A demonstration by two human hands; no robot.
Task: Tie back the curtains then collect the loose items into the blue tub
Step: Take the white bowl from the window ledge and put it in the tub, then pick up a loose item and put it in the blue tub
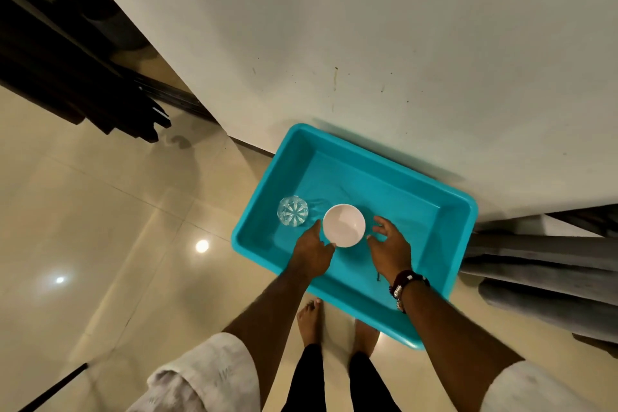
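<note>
The blue tub (444, 211) sits on the floor against the white wall. Inside it stand a clear cut-glass tumbler (292, 211) at the left and a white bowl (343, 225) beside it, both upright. My left hand (312, 252) reaches into the tub, its straight fingers and thumb lying against the bowl's left rim. My right hand (389, 247) hovers just right of the bowl with its fingers spread, a small gap between them and the rim. A beaded bracelet sits on the right wrist.
Grey curtain folds (541, 264) bunch on the floor right of the tub. Dark furniture (67, 77) stands at the upper left beside a sliding track. Glossy beige floor tiles (117, 227) spread to the left. My bare feet (311, 321) stand at the tub's near edge.
</note>
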